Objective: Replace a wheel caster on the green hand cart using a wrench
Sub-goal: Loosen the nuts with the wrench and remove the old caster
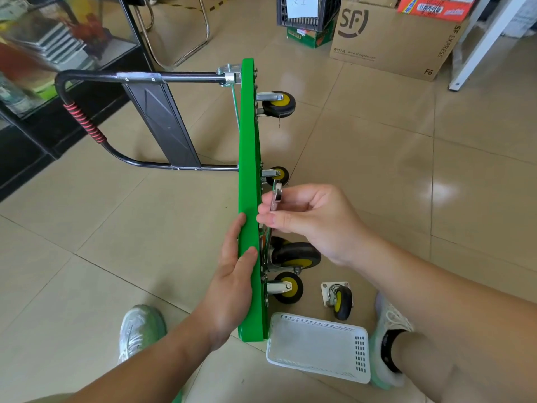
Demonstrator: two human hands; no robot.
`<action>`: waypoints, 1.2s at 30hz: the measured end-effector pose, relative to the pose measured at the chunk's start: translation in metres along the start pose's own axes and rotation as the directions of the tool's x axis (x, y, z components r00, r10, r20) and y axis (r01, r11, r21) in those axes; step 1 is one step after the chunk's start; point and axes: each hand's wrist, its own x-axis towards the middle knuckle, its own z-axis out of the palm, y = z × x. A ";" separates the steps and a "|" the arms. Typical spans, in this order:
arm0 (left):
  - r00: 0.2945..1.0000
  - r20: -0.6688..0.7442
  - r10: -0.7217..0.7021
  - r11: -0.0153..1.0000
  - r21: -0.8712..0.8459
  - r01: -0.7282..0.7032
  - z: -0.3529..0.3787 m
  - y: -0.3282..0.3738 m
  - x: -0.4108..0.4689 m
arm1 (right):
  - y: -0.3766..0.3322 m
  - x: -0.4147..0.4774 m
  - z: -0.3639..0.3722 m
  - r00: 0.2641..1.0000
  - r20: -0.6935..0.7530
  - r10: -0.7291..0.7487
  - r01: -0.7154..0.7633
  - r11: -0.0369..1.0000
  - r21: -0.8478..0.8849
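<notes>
The green hand cart [248, 146] stands on its edge on the floor, deck to the left, casters to the right, black handle [87, 123] folded out to the left. My left hand [235, 274] grips the deck's near edge, thumb on the underside. My right hand [308, 219] is shut on a silver wrench [276, 196], which points up along the underside between the middle caster [277, 174] and the lower casters [293, 257]. A loose caster [338, 299] with its mounting plate lies on the floor to the right.
A white perforated basket [319, 347] lies on the floor by the cart's near corner. My two shoes [139, 330] flank it. A cardboard box [392, 36], a dark crate [305, 13] and a white table leg [488, 45] stand behind; a glass cabinet [43, 53] and chair frame are at the left.
</notes>
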 end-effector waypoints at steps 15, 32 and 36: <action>1.000 0.009 -0.010 0.999 -0.049 0.011 0.000 0.003 -0.005 | 0.022 -0.060 0.014 0.992 0.126 -0.021 0.037 0.992 -0.122; 1.000 -0.018 -0.007 0.999 -0.034 0.006 0.004 -0.001 -0.001 | 0.006 -0.057 -0.011 0.989 -0.137 -0.057 0.065 0.997 0.051; 0.999 -0.029 -0.015 0.999 -0.044 0.014 0.006 0.001 -0.002 | 0.016 -0.050 -0.015 0.985 -0.172 0.030 -0.022 0.999 0.048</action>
